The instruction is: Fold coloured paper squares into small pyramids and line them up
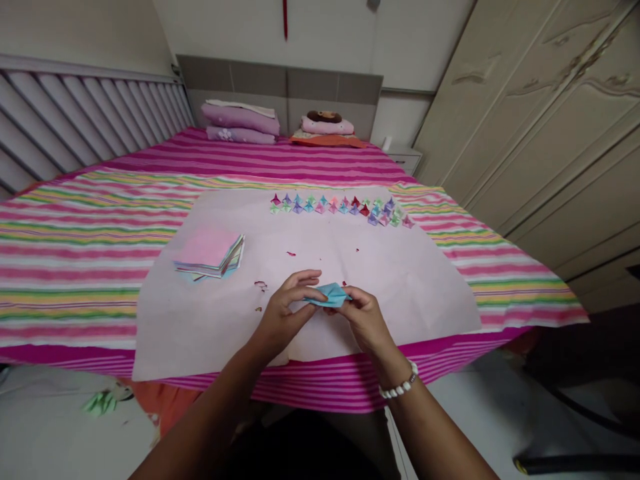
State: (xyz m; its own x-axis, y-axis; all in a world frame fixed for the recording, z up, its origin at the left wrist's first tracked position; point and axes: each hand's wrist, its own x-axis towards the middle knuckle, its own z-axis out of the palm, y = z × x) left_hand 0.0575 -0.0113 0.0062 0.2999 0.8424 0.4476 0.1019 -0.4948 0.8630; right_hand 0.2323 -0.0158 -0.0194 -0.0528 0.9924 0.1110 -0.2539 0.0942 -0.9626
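A folded piece of light blue origami paper (332,293) is held between both hands, over the near part of a large pale sheet (400,287). My left hand (287,307) pinches its left corner between thumb and fingers. On the other side, my right hand (365,317) grips the right corner, its fingertips partly under the paper. To the left lies a stack of coloured square paper (210,250), pink on top. Rows of small folded paper pieces (333,207) in several colours stand along the far edge of the sheet.
Small dark red scraps (261,285) are scattered on the sheet. Striped bedding (75,247) lies underneath. Folded purple bedding (243,123) and a pink pile (327,127) rest by the headboard (260,83). A wardrobe (545,113) stands right, a slatted rail (95,113) left.
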